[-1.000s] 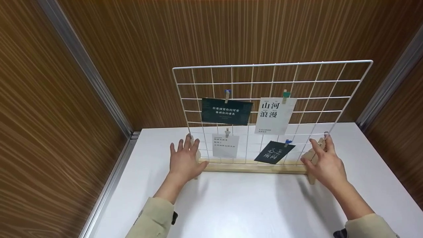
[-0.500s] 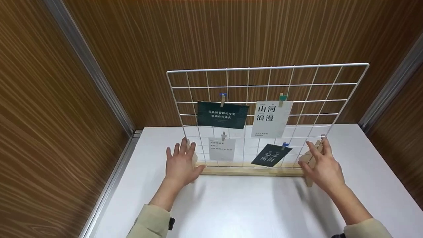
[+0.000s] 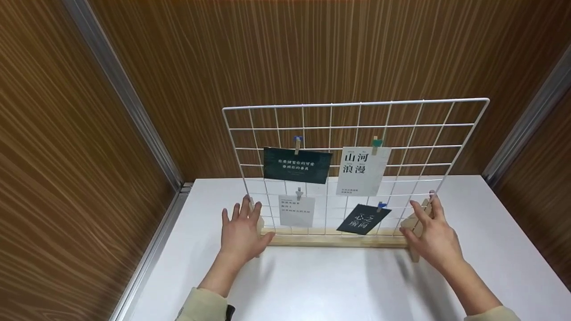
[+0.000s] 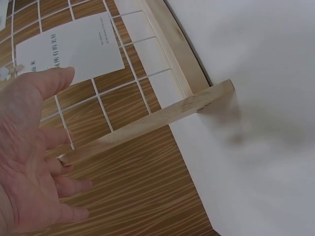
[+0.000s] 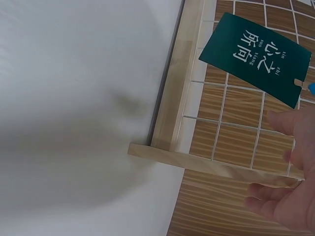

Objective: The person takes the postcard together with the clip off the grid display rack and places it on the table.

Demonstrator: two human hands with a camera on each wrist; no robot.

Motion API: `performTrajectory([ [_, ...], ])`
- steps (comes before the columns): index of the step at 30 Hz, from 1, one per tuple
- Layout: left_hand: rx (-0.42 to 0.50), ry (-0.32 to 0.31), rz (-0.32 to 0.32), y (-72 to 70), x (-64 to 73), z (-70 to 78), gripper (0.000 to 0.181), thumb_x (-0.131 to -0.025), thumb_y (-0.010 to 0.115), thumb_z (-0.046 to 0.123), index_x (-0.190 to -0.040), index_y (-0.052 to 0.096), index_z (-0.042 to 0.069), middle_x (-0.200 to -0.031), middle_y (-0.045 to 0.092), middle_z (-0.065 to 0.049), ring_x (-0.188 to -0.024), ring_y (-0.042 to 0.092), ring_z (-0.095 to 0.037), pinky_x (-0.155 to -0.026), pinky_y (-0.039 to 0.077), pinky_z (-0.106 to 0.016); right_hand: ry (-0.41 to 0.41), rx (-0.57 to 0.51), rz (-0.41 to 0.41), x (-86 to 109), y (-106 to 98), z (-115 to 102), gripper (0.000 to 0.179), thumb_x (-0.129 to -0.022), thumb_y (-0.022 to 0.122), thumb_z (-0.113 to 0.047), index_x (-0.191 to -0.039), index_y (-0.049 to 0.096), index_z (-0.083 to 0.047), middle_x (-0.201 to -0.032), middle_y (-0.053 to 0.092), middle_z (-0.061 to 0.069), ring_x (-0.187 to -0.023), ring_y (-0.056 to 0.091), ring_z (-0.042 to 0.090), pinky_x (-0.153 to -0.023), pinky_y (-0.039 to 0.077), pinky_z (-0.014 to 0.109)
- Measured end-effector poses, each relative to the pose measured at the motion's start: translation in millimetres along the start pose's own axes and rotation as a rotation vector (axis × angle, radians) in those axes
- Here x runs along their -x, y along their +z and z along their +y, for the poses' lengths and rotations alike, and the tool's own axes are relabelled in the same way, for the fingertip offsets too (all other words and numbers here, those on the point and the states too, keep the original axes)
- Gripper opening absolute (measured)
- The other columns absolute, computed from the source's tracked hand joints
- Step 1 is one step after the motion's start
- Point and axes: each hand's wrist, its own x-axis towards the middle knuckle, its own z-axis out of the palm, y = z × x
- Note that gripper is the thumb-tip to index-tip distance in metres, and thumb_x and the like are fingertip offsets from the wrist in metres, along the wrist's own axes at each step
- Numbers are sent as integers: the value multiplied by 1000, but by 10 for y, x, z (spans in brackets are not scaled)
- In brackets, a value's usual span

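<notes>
A white wire grid (image 3: 330,127) leans upright in a wooden stand (image 3: 339,241) on the white table. Clothespins hold several cards on it: a dark green card (image 3: 296,171), a white card (image 3: 362,178), a smaller white card (image 4: 74,46) and a tilted green card (image 5: 256,56). My left hand (image 3: 241,236) spreads its fingers at the stand's left end piece (image 4: 147,120), fingertips against its upper tip. At the opposite end piece (image 5: 211,164), my right hand (image 3: 437,236) touches the upper tip with extended fingers, thumb on the inner side. Part of its contact is hidden.
The white table (image 3: 321,285) extends in front of the stand and to both sides. Wood-grain panels (image 3: 312,44) rise behind it and at the sides, with metal strips (image 3: 129,107) along the corners.
The stand, with grid and cards, has shifted slightly left and nearer to me on the table. Both hands have moved along with it, keeping their places at its ends.
</notes>
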Motion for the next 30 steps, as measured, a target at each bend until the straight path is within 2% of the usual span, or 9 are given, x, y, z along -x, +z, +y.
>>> performTrajectory([
  [3,-1,-4,5,5,13,2,89,-90,72,64,-155,54,7,-162,41,-28,-142,49,-49,-117,31,-73,3,-3,-10,11,0,-4,76,-93,83,-28,-156,48,-4,-166,15,37,-97,63,56,-59,56,57],
  [7,-12,-4,12,5,9,9,89,-90,72,65,-154,54,6,-162,41,-28,-141,50,-50,-116,31,-73,-22,2,17,7,0,2,75,-91,84,-26,-154,50,-2,-165,18,38,-91,65,54,-55,56,54],
  [11,-11,-13,2,1,2,15,90,-89,73,64,-155,54,6,-163,40,-28,-142,49,-50,-117,30,-73,-45,1,35,-3,-5,13,75,-89,86,-24,-151,52,0,-164,20,39,-79,65,47,-51,54,53],
  [16,-10,-18,-8,-2,14,12,89,-90,72,64,-155,53,6,-163,39,-28,-142,48,-50,-117,30,-73,-27,-12,-1,-11,-18,21,75,-90,85,-24,-153,50,-1,-164,18,39,-73,63,42,-53,54,54],
  [23,-3,-19,-36,-33,30,-2,90,-91,71,65,-157,51,8,-165,39,-25,-144,47,-49,-118,28,-73,-25,-1,-23,3,-15,38,77,-91,84,-26,-155,48,-2,-166,16,37,-86,67,52,-60,57,59],
  [30,27,-27,-68,-76,1,-21,91,-91,71,65,-159,49,9,-166,38,-23,-149,40,-49,-119,25,-73,-27,8,-79,-38,-65,49,81,-93,82,-28,-158,44,0,-166,13,40,-72,65,42,-58,56,56],
])
